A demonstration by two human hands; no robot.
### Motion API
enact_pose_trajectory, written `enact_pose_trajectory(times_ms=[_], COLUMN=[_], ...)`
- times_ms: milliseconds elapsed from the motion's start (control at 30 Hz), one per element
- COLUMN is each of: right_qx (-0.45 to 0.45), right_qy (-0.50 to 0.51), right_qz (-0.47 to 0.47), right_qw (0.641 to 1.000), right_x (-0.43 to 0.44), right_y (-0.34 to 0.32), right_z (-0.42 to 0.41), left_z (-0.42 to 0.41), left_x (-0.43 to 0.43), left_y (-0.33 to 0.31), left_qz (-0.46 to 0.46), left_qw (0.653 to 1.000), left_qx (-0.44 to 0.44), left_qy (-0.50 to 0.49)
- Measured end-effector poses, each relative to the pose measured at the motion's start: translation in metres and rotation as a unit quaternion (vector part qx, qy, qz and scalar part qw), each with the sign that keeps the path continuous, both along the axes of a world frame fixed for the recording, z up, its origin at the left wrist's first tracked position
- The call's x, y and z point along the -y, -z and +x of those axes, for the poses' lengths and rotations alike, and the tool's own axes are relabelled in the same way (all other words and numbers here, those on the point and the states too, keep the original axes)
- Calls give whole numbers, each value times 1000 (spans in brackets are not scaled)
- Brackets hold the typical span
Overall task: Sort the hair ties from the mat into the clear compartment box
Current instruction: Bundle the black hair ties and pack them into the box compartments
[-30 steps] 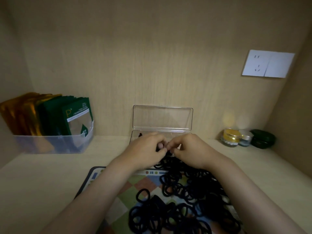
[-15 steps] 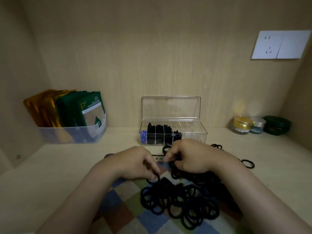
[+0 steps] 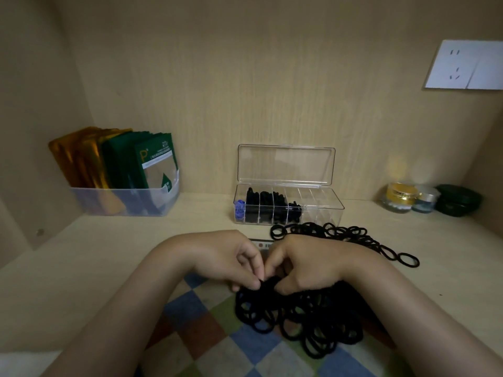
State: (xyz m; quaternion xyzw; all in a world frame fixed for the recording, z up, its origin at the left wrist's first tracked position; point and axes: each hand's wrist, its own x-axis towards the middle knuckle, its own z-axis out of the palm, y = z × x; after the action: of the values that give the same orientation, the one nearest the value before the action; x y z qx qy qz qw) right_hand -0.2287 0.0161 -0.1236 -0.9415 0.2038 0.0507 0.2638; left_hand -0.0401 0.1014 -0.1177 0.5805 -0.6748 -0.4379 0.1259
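Both hands pinched black hair ties (image 3: 299,317) atop the pile on the mat (image 3: 206,336): left hand (image 3: 226,257), right hand (image 3: 307,262). Compartment box (image 3: 288,206) lay straight beyond, nearer the right.

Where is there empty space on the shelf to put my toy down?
Bare shelf lies between the plastic bin of packets and the clear compartment box, and left of the left hand. It is crowded around the pile of hair ties and by the jars.

Both hands (image 3: 269,259) now pinch one tie bunch (image 3: 268,284).
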Motion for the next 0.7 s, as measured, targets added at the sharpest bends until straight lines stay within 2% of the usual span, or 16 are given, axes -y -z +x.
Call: enact_pose_trajectory(times_ms=[167, 267, 367, 433, 533, 633, 700], right_qx=[28, 83, 159, 173, 180, 198, 200], right_qy=[56, 99, 166, 176, 154, 192, 230], right_qz=[42, 48, 89, 133, 202, 178, 150], right_qw=[997, 990, 969, 960, 950, 945, 940], right_x=[4, 9, 14, 15, 11, 7, 10], right_y=[0, -4, -10, -13, -12, -10, -5], right_z=[2, -1, -5, -8, -6, 3, 6], left_z=[-2, -1, 0, 2, 1, -11, -16], left_x=[1, 0, 1, 5, 12, 13, 13], left_y=[1, 0, -1, 2, 10, 11, 8], left_qz=[12, 3, -44, -98, -138, -104, -84], left_qw=[998, 998, 993, 983, 960, 945, 937], left_qx=[61, 66, 89, 98, 7, -147, -201], left_qy=[-19, -23, -59, -123, -245, -272, -272])
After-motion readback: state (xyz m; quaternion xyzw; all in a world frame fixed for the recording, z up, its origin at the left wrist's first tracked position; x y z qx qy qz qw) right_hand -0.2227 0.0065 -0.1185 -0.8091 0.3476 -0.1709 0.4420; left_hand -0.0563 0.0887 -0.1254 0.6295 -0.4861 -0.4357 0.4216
